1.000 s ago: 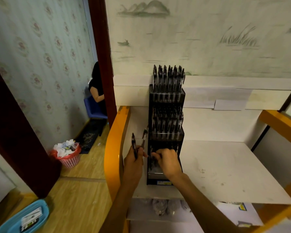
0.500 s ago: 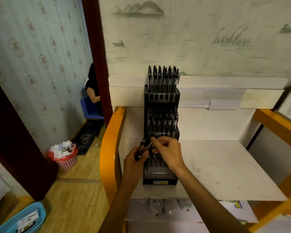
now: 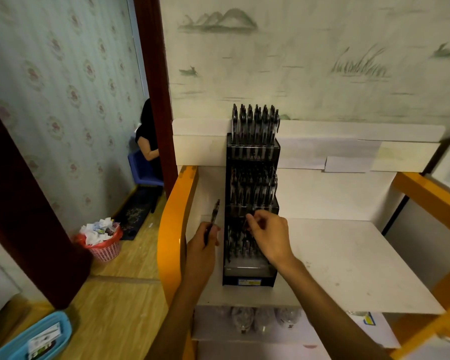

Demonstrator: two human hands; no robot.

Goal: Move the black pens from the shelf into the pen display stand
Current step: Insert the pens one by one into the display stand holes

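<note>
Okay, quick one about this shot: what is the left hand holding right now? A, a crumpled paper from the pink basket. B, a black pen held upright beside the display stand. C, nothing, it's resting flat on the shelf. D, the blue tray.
B: the left hand grips a black pen that points up, just left of the pen display stand.

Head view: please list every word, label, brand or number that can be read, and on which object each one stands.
No text can be read.
Label on the base of the pen display stand: too blurred.
Card in the blue tray: too blurred.
Blue and yellow package under the shelf: too blurred.
</note>
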